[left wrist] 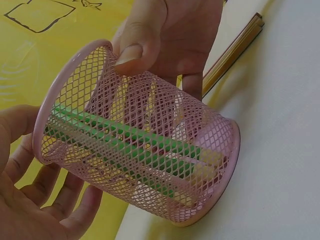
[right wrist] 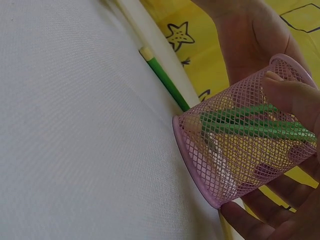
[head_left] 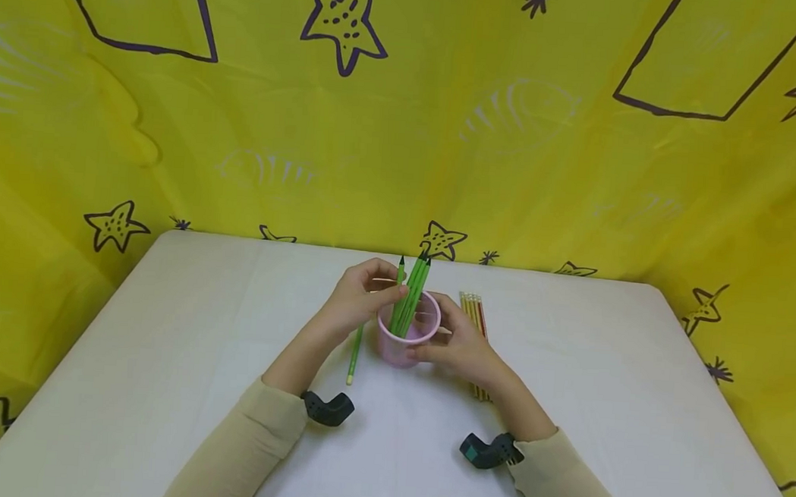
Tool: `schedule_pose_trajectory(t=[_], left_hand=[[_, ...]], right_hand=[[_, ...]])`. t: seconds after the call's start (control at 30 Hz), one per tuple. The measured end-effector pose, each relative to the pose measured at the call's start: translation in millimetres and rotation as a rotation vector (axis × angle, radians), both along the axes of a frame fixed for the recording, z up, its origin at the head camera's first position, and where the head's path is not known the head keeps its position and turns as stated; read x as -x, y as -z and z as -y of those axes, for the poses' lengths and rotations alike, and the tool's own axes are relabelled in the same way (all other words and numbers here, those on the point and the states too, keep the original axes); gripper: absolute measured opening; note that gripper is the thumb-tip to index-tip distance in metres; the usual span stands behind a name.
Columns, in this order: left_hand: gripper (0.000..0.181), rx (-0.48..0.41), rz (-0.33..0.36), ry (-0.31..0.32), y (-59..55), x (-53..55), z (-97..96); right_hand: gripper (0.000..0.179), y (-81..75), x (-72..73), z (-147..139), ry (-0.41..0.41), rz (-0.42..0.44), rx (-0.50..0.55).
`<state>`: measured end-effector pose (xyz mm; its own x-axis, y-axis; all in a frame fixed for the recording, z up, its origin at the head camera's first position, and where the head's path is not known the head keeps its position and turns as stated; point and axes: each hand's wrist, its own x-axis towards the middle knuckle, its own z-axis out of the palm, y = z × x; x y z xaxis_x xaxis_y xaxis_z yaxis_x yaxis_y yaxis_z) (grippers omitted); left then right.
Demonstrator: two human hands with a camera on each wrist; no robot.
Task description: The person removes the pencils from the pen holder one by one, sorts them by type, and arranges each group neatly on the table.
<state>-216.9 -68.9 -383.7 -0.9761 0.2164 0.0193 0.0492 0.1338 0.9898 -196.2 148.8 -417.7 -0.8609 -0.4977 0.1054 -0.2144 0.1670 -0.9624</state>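
Note:
A pink mesh pencil cup [head_left: 398, 351] stands on the table holding several green pencils [head_left: 412, 295], dark points up. My left hand [head_left: 362, 296] is at the rim, thumb and fingers pinching a green pencil whose lower end is inside the cup. From the other side my right hand [head_left: 463, 347] grips the cup, its thumb on the mesh in the right wrist view. Through the mesh [left wrist: 145, 145], the pencils' pale ends rest near the base. Another green pencil [head_left: 355, 356] lies on the table left of the cup, partly hidden by my left hand.
Several yellowish pencils [head_left: 474, 310], one of them red, lie bunched right of the cup, partly behind my right hand. A white cloth covers the table [head_left: 179, 357]. Yellow patterned fabric [head_left: 404, 142] hangs behind and at the sides. Dark wrist devices [head_left: 329, 410] sit on both arms.

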Motion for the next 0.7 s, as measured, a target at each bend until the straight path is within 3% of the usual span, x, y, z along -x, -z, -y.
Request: schedule_pose_trajectory(t=[0.23,0.7], left_hand=[[0.025,-0.016,-0.017,0.010,-6.7,-2.3,5.8],[0.023,-0.112,-0.079,0.037,-32.0,-13.8,19.8]], right_hand=[[0.082,0.1,-0.7,0,0.003,0.007,0.004],[0.081,-2.4,-2.4,0,0.000,0.019,-0.012]])
